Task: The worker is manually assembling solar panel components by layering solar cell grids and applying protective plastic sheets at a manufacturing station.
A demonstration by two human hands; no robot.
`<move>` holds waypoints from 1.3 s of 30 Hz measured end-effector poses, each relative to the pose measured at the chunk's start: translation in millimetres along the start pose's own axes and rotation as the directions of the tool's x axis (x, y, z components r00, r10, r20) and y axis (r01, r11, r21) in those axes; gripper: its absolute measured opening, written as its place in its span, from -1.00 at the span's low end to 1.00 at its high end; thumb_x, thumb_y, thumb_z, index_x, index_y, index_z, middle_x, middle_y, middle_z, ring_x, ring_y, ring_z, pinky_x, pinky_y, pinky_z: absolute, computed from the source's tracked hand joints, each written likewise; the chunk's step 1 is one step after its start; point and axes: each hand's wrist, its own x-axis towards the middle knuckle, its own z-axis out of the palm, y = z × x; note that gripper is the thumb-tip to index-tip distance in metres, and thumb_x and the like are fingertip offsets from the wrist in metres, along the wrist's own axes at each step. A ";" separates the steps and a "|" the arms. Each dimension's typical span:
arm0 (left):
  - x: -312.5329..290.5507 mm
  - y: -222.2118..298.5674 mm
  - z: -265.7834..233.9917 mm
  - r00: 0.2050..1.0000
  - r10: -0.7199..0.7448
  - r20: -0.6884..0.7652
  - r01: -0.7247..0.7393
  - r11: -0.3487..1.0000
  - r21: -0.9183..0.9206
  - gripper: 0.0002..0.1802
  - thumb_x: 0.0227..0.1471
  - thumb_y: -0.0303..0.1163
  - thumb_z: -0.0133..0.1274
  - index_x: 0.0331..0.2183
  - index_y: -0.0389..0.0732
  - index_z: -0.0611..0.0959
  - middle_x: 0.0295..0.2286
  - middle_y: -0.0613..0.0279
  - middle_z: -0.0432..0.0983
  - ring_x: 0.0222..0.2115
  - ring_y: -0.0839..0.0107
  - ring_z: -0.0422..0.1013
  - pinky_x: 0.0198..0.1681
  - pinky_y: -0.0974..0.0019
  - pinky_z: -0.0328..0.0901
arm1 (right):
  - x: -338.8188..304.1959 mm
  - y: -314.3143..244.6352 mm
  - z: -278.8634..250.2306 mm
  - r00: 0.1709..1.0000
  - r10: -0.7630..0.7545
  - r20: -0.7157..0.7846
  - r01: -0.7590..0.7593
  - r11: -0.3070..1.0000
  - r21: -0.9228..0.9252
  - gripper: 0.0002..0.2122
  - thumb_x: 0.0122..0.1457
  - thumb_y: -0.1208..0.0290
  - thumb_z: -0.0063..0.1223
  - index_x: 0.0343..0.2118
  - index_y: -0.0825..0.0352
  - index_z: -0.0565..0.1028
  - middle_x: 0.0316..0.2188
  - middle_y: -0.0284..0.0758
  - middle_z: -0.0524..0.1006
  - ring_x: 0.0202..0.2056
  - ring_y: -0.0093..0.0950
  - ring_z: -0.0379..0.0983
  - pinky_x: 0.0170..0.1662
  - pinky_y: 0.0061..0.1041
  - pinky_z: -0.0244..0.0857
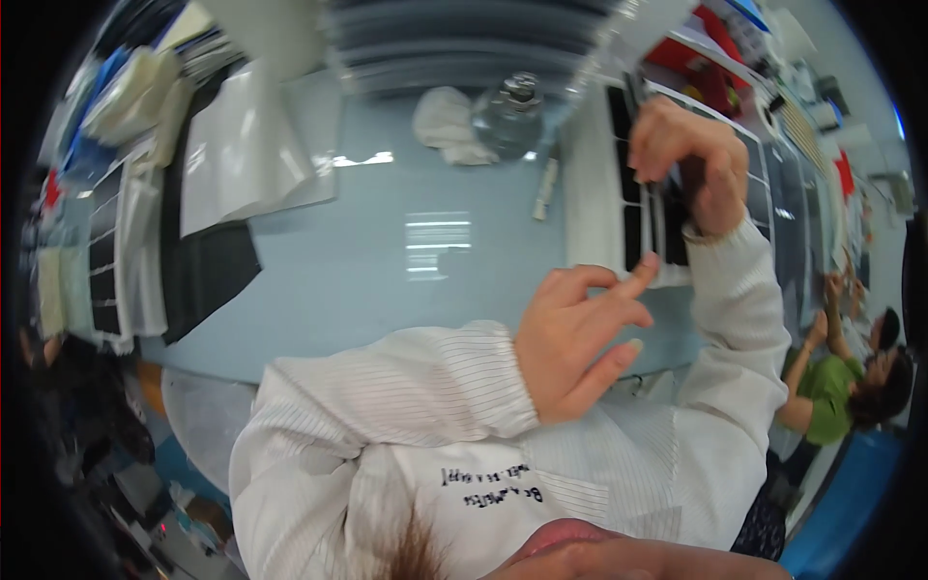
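Observation:
A white tray (pixel 592 184) on the right side of the table carries rows of flat black rectangular pieces (pixel 632 230), split by pale strips. Over its far part my right hand (pixel 694 159) is bent down with thumb and fingers pinched together. Whatever the pinch holds, if anything, is too small or hidden to name. My left hand (pixel 585 338) reaches across from the near side, fingers apart and nothing visible in them. Its index fingertip is at the tray's near end, close to the black pieces; whether it touches them I cannot tell.
A clear bottle with a metal top (pixel 507 121) stands beside a crumpled white cloth (pixel 449 126) at the back. A white pen-like stick (pixel 545 188) lies left of the tray. Glossy white sheets (pixel 246 155) overlap a black sheet (pixel 213 275) at left. Two people sit far right.

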 end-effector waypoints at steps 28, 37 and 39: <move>1.7 -0.7 -3.6 0.996 0.074 0.058 -0.075 0.997 0.017 -0.68 0.05 -0.31 -0.15 -0.20 -0.31 0.50 0.10 -0.18 0.25 -0.14 -0.01 0.27 -0.01 0.14 0.18 | -1.6 -6.0 -2.3 0.999 -0.039 0.014 0.041 0.995 -0.096 -0.40 0.30 -0.01 -0.47 -0.67 0.37 0.41 -0.67 -0.30 0.44 -0.58 -0.37 0.38 -0.33 -0.37 0.18; -3.7 -10.8 -16.6 0.997 0.035 0.064 -0.044 0.988 0.149 -0.70 -0.06 -0.37 -0.04 -0.24 -0.27 0.52 0.04 -0.06 0.37 -0.22 0.09 0.33 -0.17 0.22 0.22 | -4.7 -5.3 -4.7 0.999 -0.031 0.014 0.032 0.992 -0.124 -0.40 0.29 -0.05 -0.45 -0.67 0.37 0.40 -0.67 -0.30 0.40 -0.59 -0.39 0.34 -0.34 -0.40 0.17; -4.3 -10.2 -14.4 0.996 0.026 0.083 -0.042 0.980 0.196 -0.70 -0.06 -0.36 -0.04 -0.24 -0.27 0.53 0.04 -0.04 0.37 -0.22 0.11 0.33 -0.19 0.23 0.21 | -5.4 -6.0 -4.2 1.000 -0.027 0.008 0.028 0.989 -0.144 -0.39 0.28 -0.07 -0.43 -0.67 0.37 0.39 -0.67 -0.30 0.39 -0.59 -0.40 0.32 -0.33 -0.40 0.16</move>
